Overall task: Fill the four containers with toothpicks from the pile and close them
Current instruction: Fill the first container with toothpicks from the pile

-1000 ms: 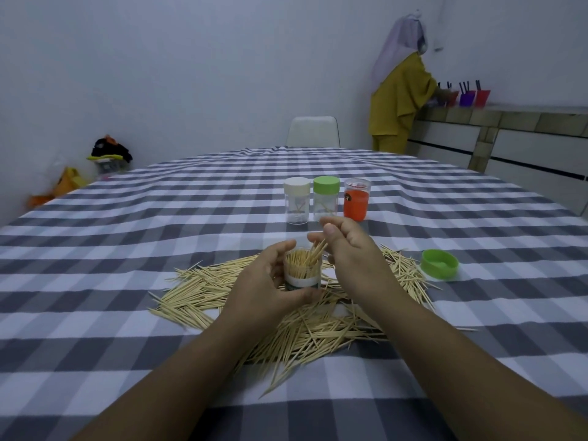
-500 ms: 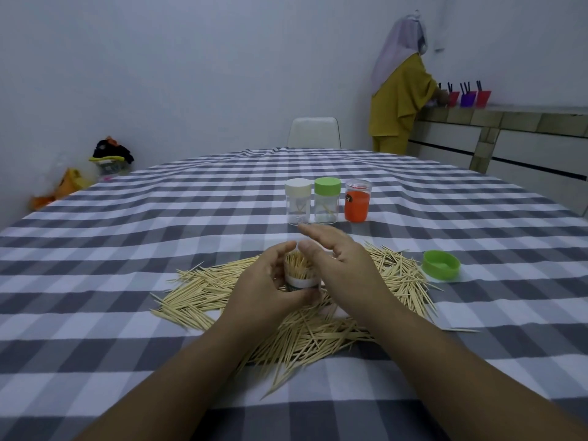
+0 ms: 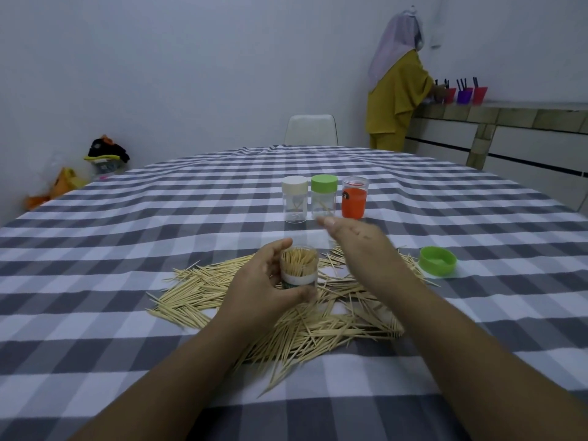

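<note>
My left hand grips a clear open container packed with upright toothpicks, standing on the toothpick pile. My right hand hovers just right of it, fingers straight, holding nothing. A loose green lid lies upside down to the right of the pile. Behind stand three more containers: a white-lidded one, a green-lidded one and a lidless one with an orange label.
The table carries a grey and white checked cloth. A white chair stands at the far side. A person in yellow works at a counter with coloured cups at the back right.
My right hand has lifted off the top of the container and moved up and right, away from it. The toothpicks now sit level inside. My left hand keeps its grip.
</note>
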The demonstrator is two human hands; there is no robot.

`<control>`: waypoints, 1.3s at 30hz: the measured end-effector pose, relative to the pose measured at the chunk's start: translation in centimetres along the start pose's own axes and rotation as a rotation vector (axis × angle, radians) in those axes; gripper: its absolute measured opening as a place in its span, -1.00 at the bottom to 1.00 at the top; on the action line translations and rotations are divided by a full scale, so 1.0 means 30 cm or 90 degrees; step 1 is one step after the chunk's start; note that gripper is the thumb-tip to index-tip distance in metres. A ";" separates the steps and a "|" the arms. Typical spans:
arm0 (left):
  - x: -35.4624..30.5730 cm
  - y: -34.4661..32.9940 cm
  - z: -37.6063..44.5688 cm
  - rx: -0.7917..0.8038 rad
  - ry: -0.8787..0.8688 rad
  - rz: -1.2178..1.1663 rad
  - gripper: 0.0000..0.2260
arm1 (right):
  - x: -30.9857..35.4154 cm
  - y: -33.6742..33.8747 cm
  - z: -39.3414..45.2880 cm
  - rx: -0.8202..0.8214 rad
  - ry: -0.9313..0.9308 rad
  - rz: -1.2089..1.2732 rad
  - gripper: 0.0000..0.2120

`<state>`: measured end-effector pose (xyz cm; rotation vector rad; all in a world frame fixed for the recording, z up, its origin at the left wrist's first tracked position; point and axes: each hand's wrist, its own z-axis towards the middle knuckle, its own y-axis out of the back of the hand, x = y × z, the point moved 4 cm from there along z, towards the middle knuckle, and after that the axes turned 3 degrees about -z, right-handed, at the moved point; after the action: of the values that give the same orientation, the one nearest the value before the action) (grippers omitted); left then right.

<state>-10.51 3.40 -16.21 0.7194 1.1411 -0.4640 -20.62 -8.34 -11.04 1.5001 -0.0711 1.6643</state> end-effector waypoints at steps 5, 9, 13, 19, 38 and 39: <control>0.004 0.000 0.003 -0.002 0.008 -0.002 -0.29 | -0.053 0.130 -0.005 0.184 -0.121 -0.263 -0.60; 0.009 0.001 0.004 -0.004 0.010 -0.006 -0.28 | -0.090 0.144 -0.022 0.281 -0.188 -0.516 -0.46; 0.004 -0.001 0.002 -0.005 0.008 -0.003 -0.28 | -0.113 0.115 -0.019 0.294 -0.194 -0.570 -0.47; -0.001 -0.001 0.001 -0.002 0.007 0.000 -0.27 | -0.131 0.067 0.013 0.267 -0.137 -0.620 -0.71; 0.000 -0.001 0.002 0.000 0.001 0.002 -0.24 | -0.086 0.079 0.035 0.088 -0.100 -0.133 -0.87; 0.000 -0.001 0.002 0.000 0.001 0.003 -0.24 | -0.087 0.076 0.037 0.078 -0.105 -0.062 -0.88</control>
<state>-10.47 3.33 -16.20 0.7228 1.1401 -0.4599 -21.43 -11.82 -11.79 1.7049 0.0156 1.4875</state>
